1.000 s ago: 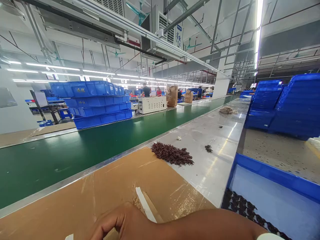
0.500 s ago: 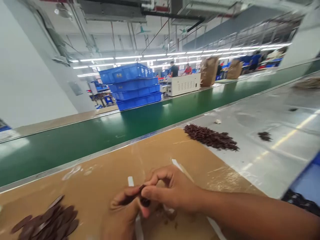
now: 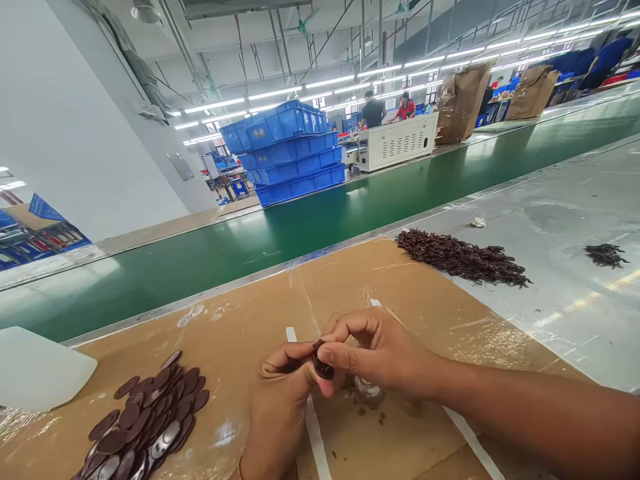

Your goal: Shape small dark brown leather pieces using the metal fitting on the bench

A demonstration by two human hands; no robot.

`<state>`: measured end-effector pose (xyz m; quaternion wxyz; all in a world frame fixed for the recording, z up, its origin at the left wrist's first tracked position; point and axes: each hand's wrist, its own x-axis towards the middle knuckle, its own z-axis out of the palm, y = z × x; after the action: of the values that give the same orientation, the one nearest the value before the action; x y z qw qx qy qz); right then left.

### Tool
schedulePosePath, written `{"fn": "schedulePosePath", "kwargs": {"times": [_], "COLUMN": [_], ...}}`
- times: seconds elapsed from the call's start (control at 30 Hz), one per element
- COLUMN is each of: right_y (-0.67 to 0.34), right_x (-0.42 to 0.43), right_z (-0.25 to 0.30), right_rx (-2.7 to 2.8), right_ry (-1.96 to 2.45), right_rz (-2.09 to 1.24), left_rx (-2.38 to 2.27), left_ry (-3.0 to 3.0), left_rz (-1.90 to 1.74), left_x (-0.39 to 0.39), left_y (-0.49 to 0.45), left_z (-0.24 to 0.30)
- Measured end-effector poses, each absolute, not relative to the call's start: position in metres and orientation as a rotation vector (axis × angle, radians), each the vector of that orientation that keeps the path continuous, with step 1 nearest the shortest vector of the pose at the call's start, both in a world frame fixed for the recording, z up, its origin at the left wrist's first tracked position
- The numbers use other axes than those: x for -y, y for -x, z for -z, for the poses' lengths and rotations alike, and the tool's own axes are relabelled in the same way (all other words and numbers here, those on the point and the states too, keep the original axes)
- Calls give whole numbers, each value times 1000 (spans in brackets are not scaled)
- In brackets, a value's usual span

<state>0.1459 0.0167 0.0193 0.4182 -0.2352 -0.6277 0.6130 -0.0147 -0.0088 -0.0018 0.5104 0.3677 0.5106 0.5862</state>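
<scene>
A small dark brown oval piece (image 3: 324, 367) is held between both hands above the brown board. My left hand (image 3: 283, 393) pinches it from the left with thumb and fingers. My right hand (image 3: 383, 350) grips its upper edge between thumb and forefinger, and these fingers partly cover it. At lower left lies a pile of flat, glossy dark brown ovals (image 3: 131, 420) of a similar colour. Under my right hand, a small clear round thing (image 3: 369, 390) sits partly hidden on the board, with brown spots near it.
White strips (image 3: 317, 437) run along the brown board (image 3: 250, 320). A heap of dark shreds (image 3: 460, 257) lies at its right edge, a smaller clump (image 3: 605, 255) farther right. A whitish container (image 3: 43, 370) stands left. Beyond the green conveyor belt (image 3: 200, 257) are stacked blue crates (image 3: 295, 157).
The view has shifted, bringing the whitish container in at left and more of the oval pile. Both hands keep their hold on the oval piece, close together as before.
</scene>
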Motion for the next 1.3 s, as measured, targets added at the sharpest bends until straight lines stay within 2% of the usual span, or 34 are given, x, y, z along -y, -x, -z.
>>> {"fn": "schedulePosePath", "kwargs": {"times": [1.3], "right_y": [-143], "right_x": [-18], "right_z": [-17], "right_rx": [1575], "right_ry": [573], "right_rz": [-1507], "left_rx": [-1211], "left_ry": [-917], "left_rz": [-1423], "left_x": [8], "left_y": [17], "left_z": [5]}}
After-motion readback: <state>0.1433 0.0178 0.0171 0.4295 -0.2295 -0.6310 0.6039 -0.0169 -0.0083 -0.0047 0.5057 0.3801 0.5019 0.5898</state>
